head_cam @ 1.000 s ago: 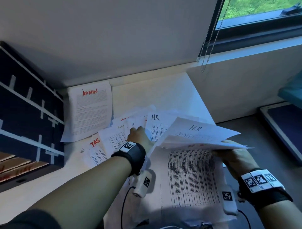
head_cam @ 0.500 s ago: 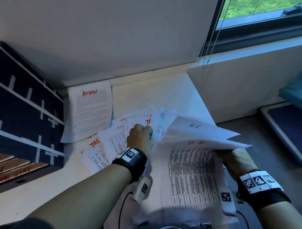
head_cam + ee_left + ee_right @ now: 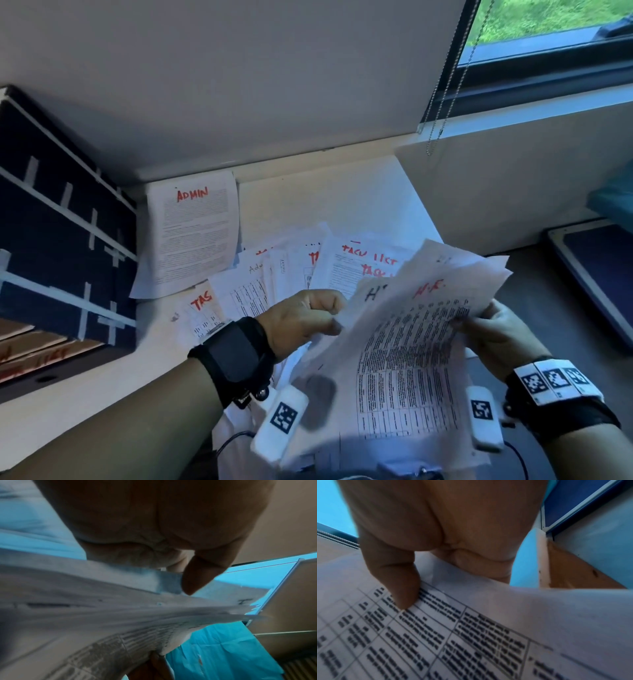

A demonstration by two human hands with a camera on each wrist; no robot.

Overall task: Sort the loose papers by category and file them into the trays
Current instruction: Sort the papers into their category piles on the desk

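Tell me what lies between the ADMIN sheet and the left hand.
Head view: fanned white printed sheets overlap on the white desk between ADMIN sheet and left hand.

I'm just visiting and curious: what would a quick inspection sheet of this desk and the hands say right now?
Surface: white desk, mostly covered near the hands.
Job's things: HR sheets held up by both hands; ADMIN sheet lies apart at the back left; loose papers fanned out, several marked TASK in red; trays at the left edge.
Clutter: nothing seen.
Grippers: left hand pinches the sheets' left edge; right hand grips their right edge, thumb on top.
Cables: thin black cable under the left wrist; beaded blind cord hanging.
Surroundings: wall, window, dark patterned box.
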